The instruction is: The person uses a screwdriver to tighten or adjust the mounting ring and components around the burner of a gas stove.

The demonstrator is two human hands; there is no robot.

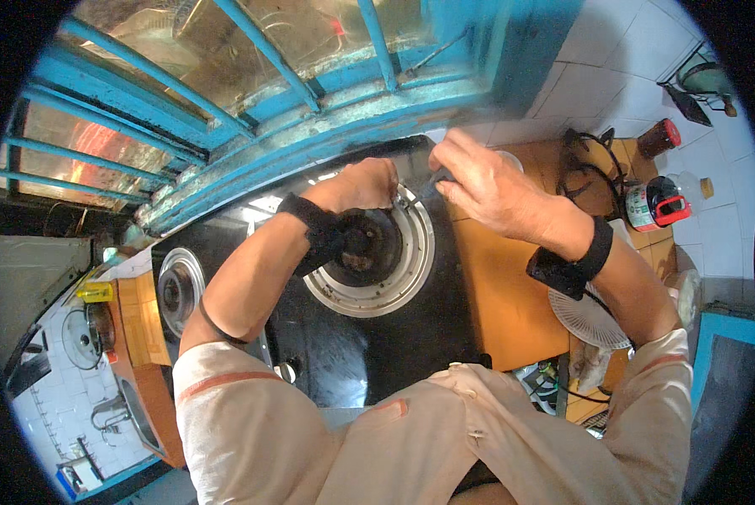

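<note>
Both my hands are over the far side of a burner on a black glass-topped gas stove (323,353). A wide silver ring (424,244) with dark specks surrounds the dark burner head (369,244). My left hand (362,185) is closed, knuckles up, at the ring's far edge; what its fingers hold, if anything, is hidden. To the right, my right hand (487,185) pinches a small dark grey thing (441,177) that points toward the left hand. Its kind is too unclear to tell. Black bands circle both wrists.
A second burner (180,290) lies at left. Behind the stove runs a blue barred window (293,126). Right of it, an orange-brown counter (508,295) bears a black cable (592,168), a red-lidded jar (659,137), a bottle with a red handle (655,204) and a white ribbed fan-shaped piece (588,316).
</note>
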